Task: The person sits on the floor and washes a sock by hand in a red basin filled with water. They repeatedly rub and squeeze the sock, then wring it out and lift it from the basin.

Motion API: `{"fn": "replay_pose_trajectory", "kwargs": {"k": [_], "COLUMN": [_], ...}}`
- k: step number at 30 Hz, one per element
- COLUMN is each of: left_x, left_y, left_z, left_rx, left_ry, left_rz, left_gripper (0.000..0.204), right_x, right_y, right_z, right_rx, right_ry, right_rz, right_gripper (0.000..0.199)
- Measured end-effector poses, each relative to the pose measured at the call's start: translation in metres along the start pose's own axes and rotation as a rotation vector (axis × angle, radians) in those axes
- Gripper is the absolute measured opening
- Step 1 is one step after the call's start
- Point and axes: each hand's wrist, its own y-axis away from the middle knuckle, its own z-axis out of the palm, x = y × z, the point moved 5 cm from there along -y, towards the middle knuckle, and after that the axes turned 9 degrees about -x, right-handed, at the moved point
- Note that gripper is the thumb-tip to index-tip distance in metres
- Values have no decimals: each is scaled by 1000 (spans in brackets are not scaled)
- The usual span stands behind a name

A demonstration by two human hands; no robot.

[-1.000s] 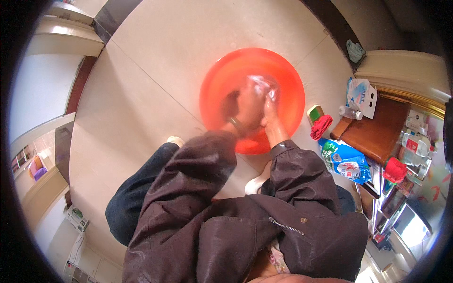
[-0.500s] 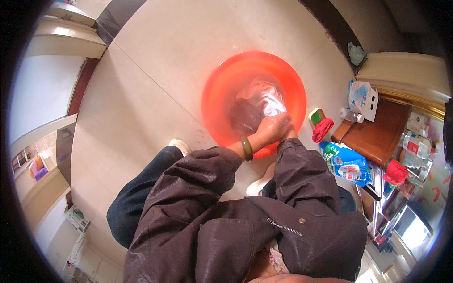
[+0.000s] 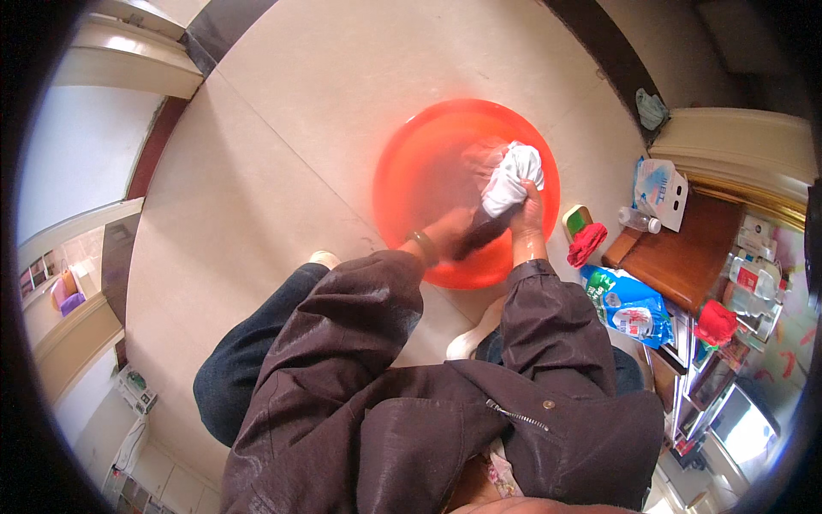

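White cloth [image 3: 512, 178] bunched in closed right hand [image 3: 528, 211]; left hand [image 3: 454, 231] blurred, grip unclear; best worked over orange basin [image 3: 445, 120].

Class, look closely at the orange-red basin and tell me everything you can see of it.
The basin is round, wide and bright orange-red, with a smooth look like plastic. It stands upright on the pale tiled floor in front of the person. Its inside looks darker toward the middle, where details are blurred. The left hand and the right hand, which grips a bunched white cloth, are over its opening; whether either touches it cannot be told.
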Motion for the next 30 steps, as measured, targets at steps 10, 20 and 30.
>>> {"fn": "replay_pose_trajectory", "kwargs": {"k": [10, 20, 30], "left_x": [-43, -27, 52], "left_y": [-8, -34, -7], "left_z": [-25, -29, -31], "left_rx": [157, 822, 797], "left_ry": [-882, 81, 40], "left_rz": [-12, 242, 63], "left_gripper": [24, 28, 22], "right_x": [47, 48, 56], "right_y": [-18, -12, -7], "right_z": [-46, -38, 0], "right_rx": [456, 479, 431], "right_ry": [428, 182, 463], "right_rz": [-42, 184, 138], "right_gripper": [46, 43, 29]}}
